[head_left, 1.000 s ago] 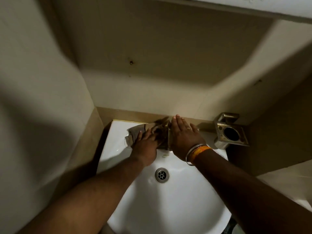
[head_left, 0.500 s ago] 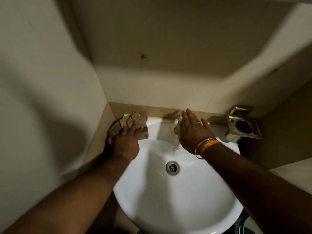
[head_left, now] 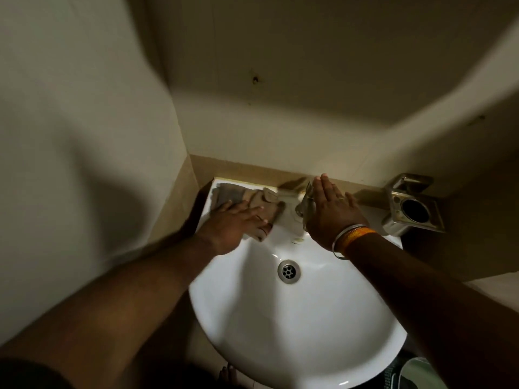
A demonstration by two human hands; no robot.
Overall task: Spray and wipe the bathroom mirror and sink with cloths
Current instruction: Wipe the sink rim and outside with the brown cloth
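A white round sink (head_left: 297, 327) with a metal drain (head_left: 289, 271) fills the lower middle. A brownish-grey cloth (head_left: 238, 195) lies spread on the sink's back left ledge. My left hand (head_left: 233, 226) presses flat on it with straight fingers. My right hand (head_left: 331, 211), with bangles at the wrist, rests flat over the metal tap (head_left: 304, 203) at the back middle, fingers straight and pointing at the wall. The mirror is not in view.
A metal wall holder (head_left: 412, 206) with a round hole is fixed at the back right, beside the sink. Tiled walls close in on the left and behind. A pale object (head_left: 421, 373) shows at the bottom right corner.
My left hand has slid the cloth along the back left ledge, toward the tap from the left corner. My right hand stays on the tap.
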